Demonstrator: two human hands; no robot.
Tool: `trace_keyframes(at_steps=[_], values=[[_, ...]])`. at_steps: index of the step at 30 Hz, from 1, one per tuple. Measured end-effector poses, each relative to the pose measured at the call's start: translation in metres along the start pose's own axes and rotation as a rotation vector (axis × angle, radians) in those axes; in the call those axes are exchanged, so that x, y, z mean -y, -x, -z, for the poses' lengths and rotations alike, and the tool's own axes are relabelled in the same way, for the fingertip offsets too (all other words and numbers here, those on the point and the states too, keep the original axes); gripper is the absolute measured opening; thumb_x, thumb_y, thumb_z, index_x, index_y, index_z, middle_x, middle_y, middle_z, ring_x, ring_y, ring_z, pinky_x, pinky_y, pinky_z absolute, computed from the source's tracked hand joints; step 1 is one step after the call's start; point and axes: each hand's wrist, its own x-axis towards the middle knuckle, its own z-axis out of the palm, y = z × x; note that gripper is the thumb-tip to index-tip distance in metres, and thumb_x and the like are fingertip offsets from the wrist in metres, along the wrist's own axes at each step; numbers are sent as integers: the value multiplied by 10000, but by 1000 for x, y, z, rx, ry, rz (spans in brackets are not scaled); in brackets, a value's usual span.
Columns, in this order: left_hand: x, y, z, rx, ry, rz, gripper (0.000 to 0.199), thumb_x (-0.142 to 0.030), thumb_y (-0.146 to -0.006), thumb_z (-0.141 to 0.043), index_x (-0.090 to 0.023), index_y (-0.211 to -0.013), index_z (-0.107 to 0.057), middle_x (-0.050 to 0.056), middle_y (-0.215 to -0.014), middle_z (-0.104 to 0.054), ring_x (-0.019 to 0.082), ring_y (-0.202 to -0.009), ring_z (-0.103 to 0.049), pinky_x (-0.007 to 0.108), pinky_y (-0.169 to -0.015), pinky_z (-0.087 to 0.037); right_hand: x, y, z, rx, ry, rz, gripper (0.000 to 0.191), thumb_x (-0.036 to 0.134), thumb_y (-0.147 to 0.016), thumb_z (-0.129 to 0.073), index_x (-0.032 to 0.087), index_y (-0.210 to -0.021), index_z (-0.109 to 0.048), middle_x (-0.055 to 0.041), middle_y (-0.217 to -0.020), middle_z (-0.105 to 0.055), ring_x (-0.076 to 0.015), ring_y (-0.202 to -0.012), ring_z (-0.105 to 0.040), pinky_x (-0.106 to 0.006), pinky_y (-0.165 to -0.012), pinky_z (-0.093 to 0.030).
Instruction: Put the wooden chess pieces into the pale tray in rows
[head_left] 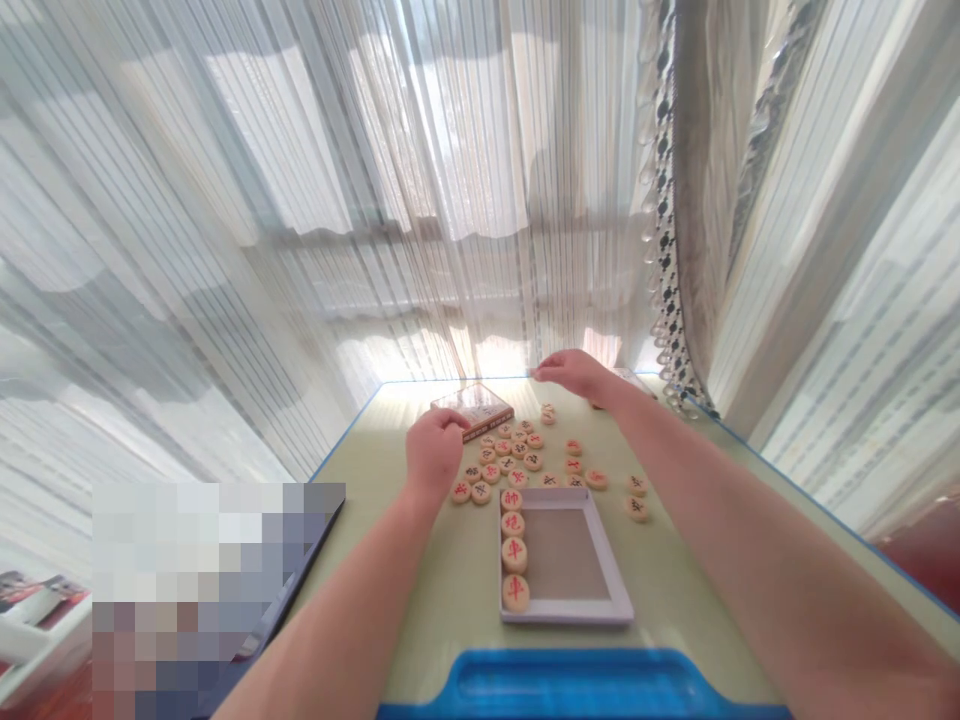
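My left hand (435, 450) is closed at the near left corner of a flat patterned box (484, 403), its thumb along the edge; some fingers are hidden. Over the far side of the table, my right hand (574, 372) has its fingers pressed together, and whatever may be in them cannot be made out. A shallow white tray (611, 570) lies nearest to me. Down its left wall runs a column of red-marked Chinese chess pieces, the top one (511, 500) at the far left corner. Several loose chess pieces (517, 478), red and black, are scattered beyond the tray.
A blue moulded handle (577, 672) marks the near edge of the pale green table (352, 480). Two chess pieces (637, 508) lie right of the tray, by my right forearm. Behind my right wrist is another flat object (634, 380), partly hidden. Sheer curtains (450, 250) hang beyond.
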Motion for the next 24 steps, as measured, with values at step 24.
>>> trace_keyframes(at_steps=[24], values=[[-12, 84, 19, 298, -38, -134, 246, -233, -777, -423, -139, -907, -611, 94, -916, -659, 189, -830, -596, 301, -780, -433, 26, 231, -68, -399, 41, 346, 122, 318, -663, -647, 204, -705, -634, -48, -921, -645, -219, -964, -519, -385, -926, -324]])
